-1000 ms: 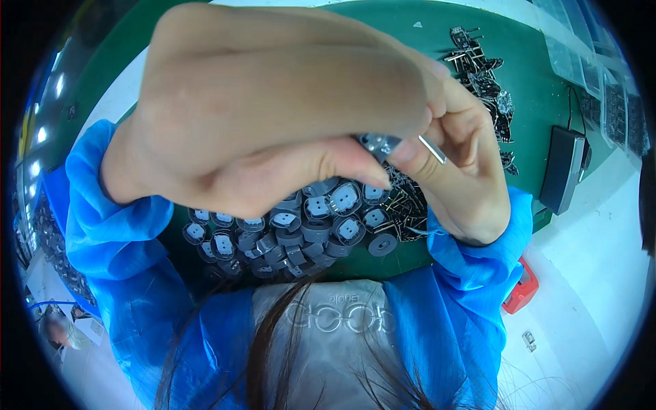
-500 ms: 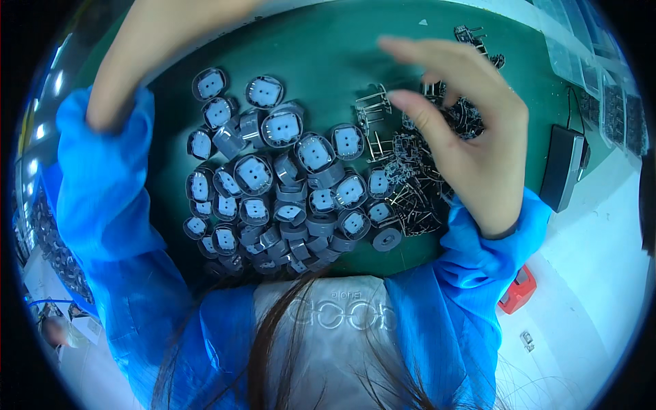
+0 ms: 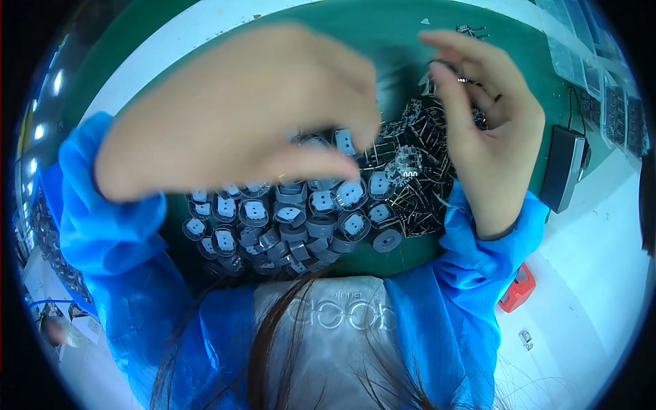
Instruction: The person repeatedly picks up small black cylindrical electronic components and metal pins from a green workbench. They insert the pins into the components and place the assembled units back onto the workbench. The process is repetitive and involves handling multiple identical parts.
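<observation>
Where the blue sleeves (image 3: pixel 130 273) come in from the lower edge, a heap of small grey round housings (image 3: pixel 301 219) lies on the green mat (image 3: pixel 396 41), most with a pale square face turned up, some on their sides. Just to the right of the heap, touching its edge, sits a tangle of thin dark metal pin parts (image 3: pixel 410 171). The left hand (image 3: pixel 239 116) hovers blurred above the housings, fingers curled inward and thumb drawn toward the fingertips; one grey housing (image 3: pixel 345 141) shows right at those fingertips, but the blur does not let me tell whether it is gripped or merely lying beneath them. The right hand (image 3: pixel 488 130) is raised over the far part of the pin pile, its thumb and forefinger pinched narrowly on a small metal piece (image 3: pixel 461 78). Beyond the wrist, to the right, a dark flat box (image 3: pixel 564 167) rests at the mat's edge, and an orange-red object (image 3: pixel 517 288) lies on the white table (image 3: pixel 601 260).
</observation>
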Demonstrator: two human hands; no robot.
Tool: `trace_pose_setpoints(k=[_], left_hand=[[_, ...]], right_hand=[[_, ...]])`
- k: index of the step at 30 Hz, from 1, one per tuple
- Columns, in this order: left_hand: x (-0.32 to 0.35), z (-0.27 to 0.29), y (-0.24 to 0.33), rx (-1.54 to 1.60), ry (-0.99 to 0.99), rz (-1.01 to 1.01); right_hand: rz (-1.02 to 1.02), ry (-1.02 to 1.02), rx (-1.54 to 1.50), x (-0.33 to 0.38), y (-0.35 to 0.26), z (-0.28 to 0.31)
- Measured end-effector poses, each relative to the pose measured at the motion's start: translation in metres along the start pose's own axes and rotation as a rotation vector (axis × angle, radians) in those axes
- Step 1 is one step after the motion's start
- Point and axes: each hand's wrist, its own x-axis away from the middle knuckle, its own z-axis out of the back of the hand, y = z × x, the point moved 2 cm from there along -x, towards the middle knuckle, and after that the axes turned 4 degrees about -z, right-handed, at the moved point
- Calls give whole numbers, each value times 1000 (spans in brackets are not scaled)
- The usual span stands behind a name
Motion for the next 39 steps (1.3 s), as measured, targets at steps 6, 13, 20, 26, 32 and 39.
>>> trace_pose_setpoints(k=[6, 13, 20, 26, 32, 39], left_hand=[[-3, -21, 2, -78, 72, 185], [-10, 18, -12, -154, 65, 90], [-14, 17, -23, -194, 149, 137], [-5, -7, -11, 314, 297, 280], [-5, -10, -15, 364, 374, 316], [-3, -10, -14, 361, 397, 302]], right_hand=[[9, -119, -206, -1, 6, 9], [-91, -155, -281, 0, -8, 6], [-207, -36, -267, 2, -12, 0], [284, 37, 92, 5, -11, -7], [290, 149, 110, 8, -8, -11], [209, 136, 22, 9, -11, -13]])
